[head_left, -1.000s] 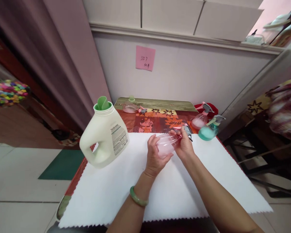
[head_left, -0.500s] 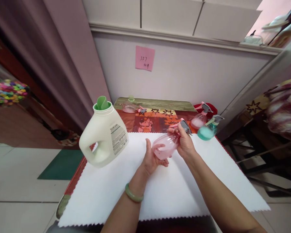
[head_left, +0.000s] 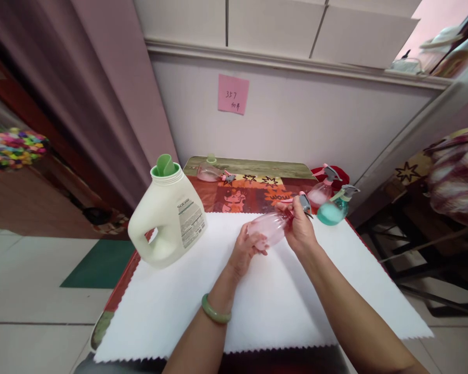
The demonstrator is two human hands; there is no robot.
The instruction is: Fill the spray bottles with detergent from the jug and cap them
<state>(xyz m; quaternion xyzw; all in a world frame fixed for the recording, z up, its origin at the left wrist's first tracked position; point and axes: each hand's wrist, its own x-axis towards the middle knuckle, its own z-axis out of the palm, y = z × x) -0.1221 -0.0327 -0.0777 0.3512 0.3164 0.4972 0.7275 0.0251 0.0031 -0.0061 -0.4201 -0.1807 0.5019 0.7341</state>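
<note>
A clear pink spray bottle (head_left: 272, 228) is held tilted above the white cloth (head_left: 273, 301), its nozzle end up to the right. My right hand (head_left: 299, 228) is closed around its neck, just below the pink and grey trigger head. At the other end, my left hand (head_left: 244, 250) wraps the bottle's base, its fingers partly behind the clear wall. Pale liquid shows inside the bottle, near my left fingers. On my left wrist is a green bangle (head_left: 216, 310).
Left stands a large cream detergent jug (head_left: 167, 213) with a green spout (head_left: 165, 165). A pink spray bottle (head_left: 320, 193) and a teal one (head_left: 333, 212) stand at right. Another pink bottle (head_left: 208, 172) lies at the back, near the wall (head_left: 281, 119).
My left hand has closed from spread fingers onto the bottle's base. The bottle has tipped nearer to level, and my right hand has shifted slightly right with its neck.
</note>
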